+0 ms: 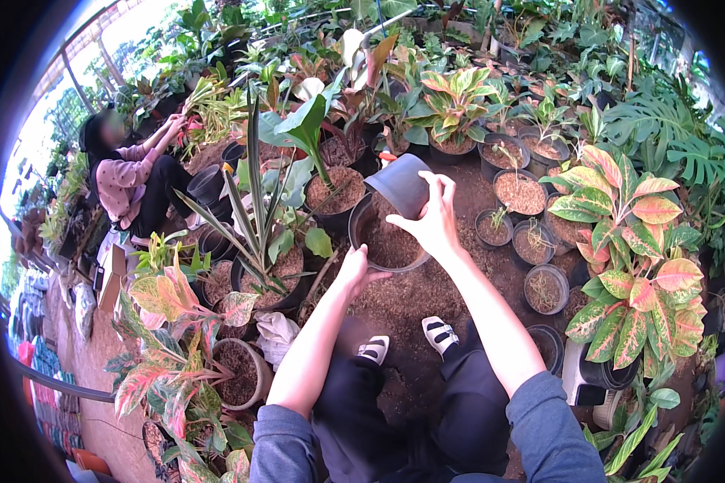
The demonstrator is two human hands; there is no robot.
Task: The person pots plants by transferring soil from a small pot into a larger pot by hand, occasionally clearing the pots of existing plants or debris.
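Note:
In the head view my right hand [431,217] grips a small dark grey plastic pot [398,179], tipped on its side above a larger black pot [362,235]. That larger pot has brown soil mix [399,245] inside; the small pot hides part of its interior. My left hand [356,267] holds the larger pot at its lower left side. A tall leafy plant in a pot [338,201] stands just behind to the left, and loose soil mix [395,302] covers the ground below, near my sandals.
Potted plants surround me: pink-green foliage [636,282] at right, small pots [544,288], a striped spiky plant [254,241] at left, more pink-leaved plants [169,346]. A person [125,177] sits at the upper left handling foliage. A white crumpled sack [278,336] lies by my left arm.

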